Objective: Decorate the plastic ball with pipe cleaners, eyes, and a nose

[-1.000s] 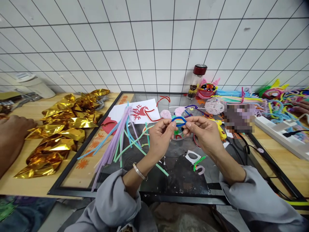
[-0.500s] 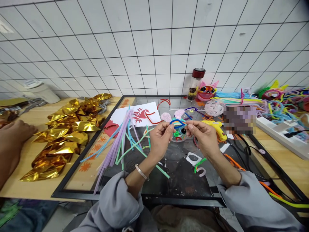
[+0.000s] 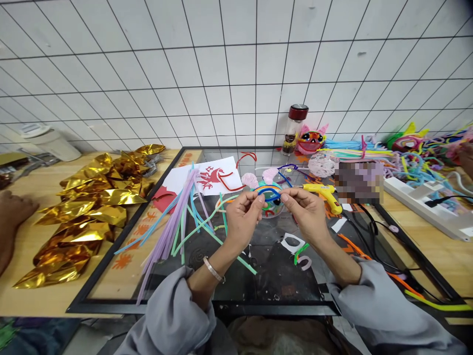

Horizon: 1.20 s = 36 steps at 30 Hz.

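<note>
Between my two hands a bent blue pipe cleaner (image 3: pixel 272 189) is held in an arch. My left hand (image 3: pixel 244 214) pinches its left end with thumb and forefinger. At the other end, my right hand (image 3: pixel 303 209) pinches it the same way. Just behind and below lies a round clear piece (image 3: pixel 271 213) decorated with coloured pipe cleaners, partly hidden by my fingers. Two pink fuzzy ears (image 3: pixel 270 174) show above it. A yellow glue gun (image 3: pixel 327 195) lies right behind my right hand. A bundle of pastel pipe cleaners (image 3: pixel 173 227) spreads out left of my left hand.
Crumpled gold foil (image 3: pixel 88 212) covers the left side, near another person's hand (image 3: pixel 16 209). A lidded glass bottle (image 3: pixel 294 129) stands at the wall. On the right are a white power strip (image 3: pixel 424 207), cables and tangled pipe cleaners (image 3: pixel 417 170). A cut white paper ring (image 3: pixel 292 242) lies in front.
The blue pipe cleaner's loop has shifted and flattened slightly between my fingers. Both hands keep pinching it. The other person's hand on the left has drawn back leftward.
</note>
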{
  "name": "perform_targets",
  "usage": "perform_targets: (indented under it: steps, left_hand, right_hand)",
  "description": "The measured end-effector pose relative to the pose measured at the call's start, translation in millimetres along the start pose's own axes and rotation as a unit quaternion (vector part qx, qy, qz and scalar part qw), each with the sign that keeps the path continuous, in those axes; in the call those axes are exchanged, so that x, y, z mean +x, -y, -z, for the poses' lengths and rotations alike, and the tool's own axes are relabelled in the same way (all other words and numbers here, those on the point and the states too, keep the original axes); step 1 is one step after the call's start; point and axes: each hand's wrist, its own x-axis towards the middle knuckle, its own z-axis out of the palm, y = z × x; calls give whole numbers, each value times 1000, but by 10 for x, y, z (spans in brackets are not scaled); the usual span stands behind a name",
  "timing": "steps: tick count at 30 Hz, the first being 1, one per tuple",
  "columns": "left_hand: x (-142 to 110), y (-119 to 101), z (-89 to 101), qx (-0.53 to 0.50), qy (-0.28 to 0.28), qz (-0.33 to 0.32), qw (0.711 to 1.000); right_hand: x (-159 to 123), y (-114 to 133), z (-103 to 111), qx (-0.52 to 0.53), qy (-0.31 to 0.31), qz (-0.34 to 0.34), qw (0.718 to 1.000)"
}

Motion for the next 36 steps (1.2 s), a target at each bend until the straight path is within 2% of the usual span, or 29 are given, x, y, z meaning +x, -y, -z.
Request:
perform_targets:
  steps: [17,26,36]
  left_hand:
    - [-21,20,26,6,3,-14,1000]
    - [-6,27,48,19,-7,-38,999]
    - [-23,55,44,23,-1,-10,1000]
  right_hand:
    - [-74,-24,12,-70,9,30,997]
    - [-67,0,48,-61,15,32,998]
    - [-75,-37,51,-82,1,38,996]
